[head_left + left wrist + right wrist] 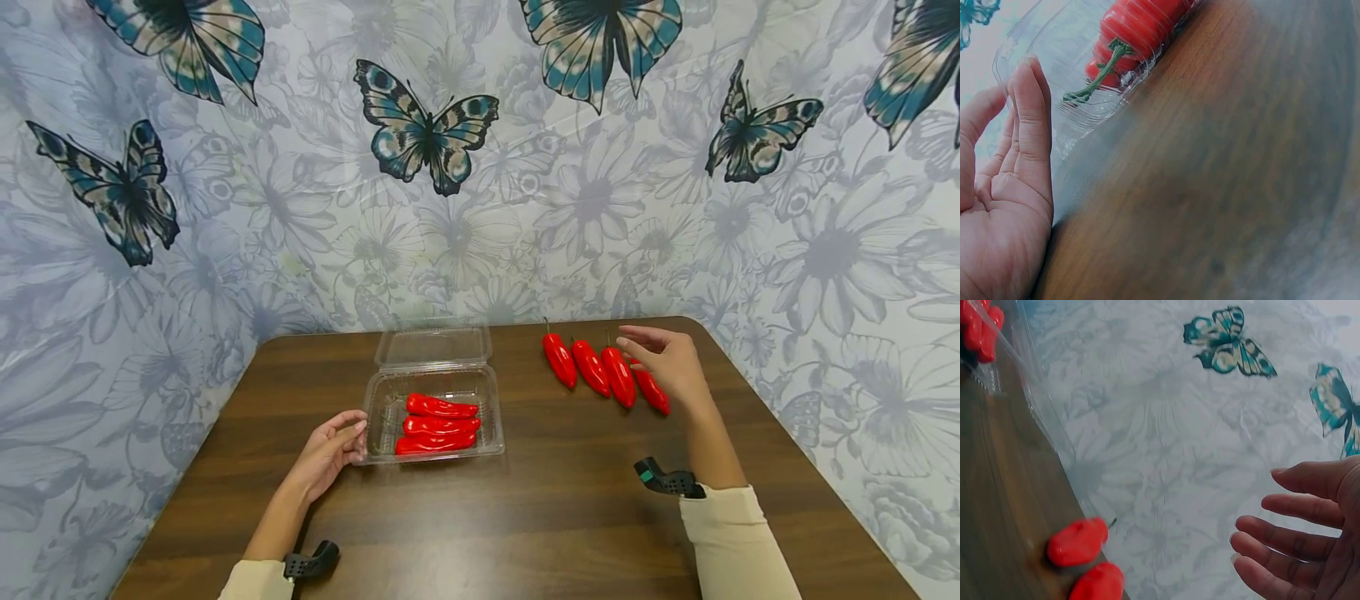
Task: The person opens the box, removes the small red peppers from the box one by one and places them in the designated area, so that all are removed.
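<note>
A clear plastic clamshell box (491,417) stands on the table with its lid (433,346) folded back. Three red chili peppers (441,425) lie side by side in it; a green stem (1100,78) shows through its wall in the left wrist view. At the box's left edge, my left hand (330,450) pinches the rim between thumb and fingers. My right hand (667,362) is raised over the rightmost of several loose peppers (618,377), partly covering it. Its fingers (1285,540) are spread and hold nothing in the right wrist view.
The brown wooden table (555,508) ends at the back against a wall covering (525,233) printed with flowers and butterflies. The loose peppers lie in a row near the table's far right edge. A black band (667,479) circles each wrist.
</note>
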`<action>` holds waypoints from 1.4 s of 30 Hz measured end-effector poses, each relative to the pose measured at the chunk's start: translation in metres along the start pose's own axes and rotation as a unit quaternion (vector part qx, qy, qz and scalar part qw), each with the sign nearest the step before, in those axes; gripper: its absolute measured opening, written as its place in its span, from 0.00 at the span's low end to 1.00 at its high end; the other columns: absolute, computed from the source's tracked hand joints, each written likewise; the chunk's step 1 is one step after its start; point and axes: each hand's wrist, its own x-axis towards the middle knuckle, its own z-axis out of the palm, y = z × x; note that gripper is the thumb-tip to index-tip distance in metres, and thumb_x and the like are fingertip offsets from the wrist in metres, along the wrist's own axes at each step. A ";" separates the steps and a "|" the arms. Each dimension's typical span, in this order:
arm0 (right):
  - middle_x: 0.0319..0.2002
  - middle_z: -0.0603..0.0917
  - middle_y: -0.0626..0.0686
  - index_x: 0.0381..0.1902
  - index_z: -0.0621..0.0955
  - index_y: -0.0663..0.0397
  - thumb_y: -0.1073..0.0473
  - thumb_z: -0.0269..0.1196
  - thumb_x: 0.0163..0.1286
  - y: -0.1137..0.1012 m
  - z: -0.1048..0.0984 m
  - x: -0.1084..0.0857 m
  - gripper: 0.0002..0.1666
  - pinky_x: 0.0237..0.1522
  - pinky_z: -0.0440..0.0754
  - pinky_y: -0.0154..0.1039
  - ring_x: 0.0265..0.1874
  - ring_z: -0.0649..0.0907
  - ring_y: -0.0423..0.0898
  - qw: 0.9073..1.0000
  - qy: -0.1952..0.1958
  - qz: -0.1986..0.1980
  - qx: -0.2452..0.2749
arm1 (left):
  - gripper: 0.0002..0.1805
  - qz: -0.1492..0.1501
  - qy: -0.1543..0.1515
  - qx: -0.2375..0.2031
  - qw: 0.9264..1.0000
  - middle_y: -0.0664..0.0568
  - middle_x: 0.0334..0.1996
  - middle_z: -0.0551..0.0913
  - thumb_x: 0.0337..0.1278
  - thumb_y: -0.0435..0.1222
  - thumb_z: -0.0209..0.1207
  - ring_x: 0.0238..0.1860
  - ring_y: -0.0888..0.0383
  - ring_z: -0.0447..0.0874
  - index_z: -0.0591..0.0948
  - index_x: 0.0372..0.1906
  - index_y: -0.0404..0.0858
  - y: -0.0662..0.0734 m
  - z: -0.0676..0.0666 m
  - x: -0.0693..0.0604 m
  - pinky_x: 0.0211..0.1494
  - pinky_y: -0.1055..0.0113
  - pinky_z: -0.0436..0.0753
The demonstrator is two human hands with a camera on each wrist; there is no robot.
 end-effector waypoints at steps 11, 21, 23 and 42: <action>0.51 0.88 0.54 0.60 0.84 0.50 0.49 0.67 0.72 -0.026 0.037 -0.008 0.23 0.44 0.84 0.34 0.46 0.86 0.49 0.998 -0.052 -0.035 -0.012 | 0.10 -0.003 0.008 -0.006 1.000 0.54 0.29 0.82 0.78 0.29 0.49 0.28 0.61 0.83 0.72 0.57 0.31 0.001 0.002 0.000 0.34 0.70 0.86; 0.51 0.88 0.49 0.57 0.86 0.47 0.51 0.71 0.68 -0.039 0.078 -0.020 0.20 0.36 0.83 0.35 0.45 0.83 0.48 0.991 -0.104 -0.078 -0.025 | 0.10 -0.003 0.008 -0.010 1.000 0.54 0.28 0.82 0.78 0.30 0.49 0.27 0.61 0.83 0.72 0.57 0.32 -0.001 0.003 -0.001 0.33 0.70 0.86; 0.49 0.89 0.48 0.56 0.86 0.47 0.53 0.71 0.68 -0.041 0.086 -0.022 0.20 0.36 0.83 0.37 0.44 0.84 0.48 0.989 -0.116 -0.092 -0.021 | 0.09 -0.002 0.009 -0.010 1.000 0.54 0.28 0.82 0.78 0.30 0.49 0.27 0.61 0.83 0.73 0.56 0.33 0.000 0.003 0.000 0.33 0.70 0.86; 0.49 0.88 0.53 0.56 0.85 0.58 0.64 0.71 0.66 -0.053 0.153 -0.024 0.20 0.47 0.87 0.53 0.42 0.87 0.48 0.953 -0.220 -0.207 -0.011 | 0.07 -0.017 0.034 0.003 0.999 0.54 0.27 0.81 0.77 0.31 0.52 0.26 0.61 0.84 0.75 0.53 0.37 0.003 0.007 0.000 0.32 0.71 0.85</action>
